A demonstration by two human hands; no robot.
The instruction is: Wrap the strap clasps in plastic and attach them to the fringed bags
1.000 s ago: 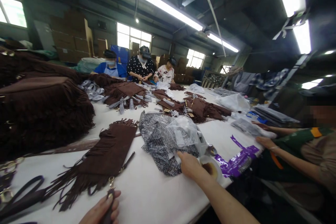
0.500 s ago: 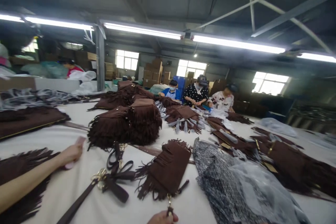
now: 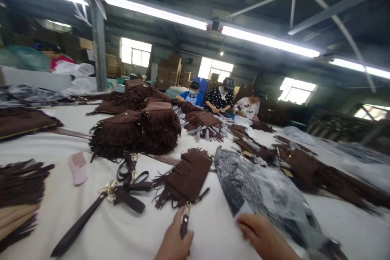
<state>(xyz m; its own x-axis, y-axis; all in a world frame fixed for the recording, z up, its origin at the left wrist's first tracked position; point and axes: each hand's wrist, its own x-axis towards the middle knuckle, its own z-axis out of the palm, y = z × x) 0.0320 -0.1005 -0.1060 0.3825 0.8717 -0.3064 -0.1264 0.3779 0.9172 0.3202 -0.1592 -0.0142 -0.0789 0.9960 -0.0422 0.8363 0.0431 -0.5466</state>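
Note:
In front of me lies a dark brown fringed pouch point(image 3: 190, 176) with a gold clasp and a short strap point(image 3: 184, 223) at its near end. My left hand point(image 3: 175, 237) grips this strap between thumb and fingers. To the right, my right hand point(image 3: 263, 233) is closed with a pale piece of plastic point(image 3: 245, 209) at its fingertips; motion blurs its detail. This hand is at the near edge of a grey speckled sheet point(image 3: 233, 178), partly covered by clear plastic. Left of the pouch sits a bundle of brown straps point(image 3: 131, 199) with gold rings.
Another person's hand point(image 3: 16, 221) rests on fringed material at the left edge. A pink item point(image 3: 77, 167) lies nearby. Stacked fringed bags point(image 3: 137, 132) stand beyond the straps. More brown bags point(image 3: 317, 170) lie right. Several people point(image 3: 221, 99) work across the white table point(image 3: 106, 231).
My right hand has come into view at the lower right. My left hand shows more fully, still on the strap. The neighbour's hand has left the pink item and moved left. The view has shifted.

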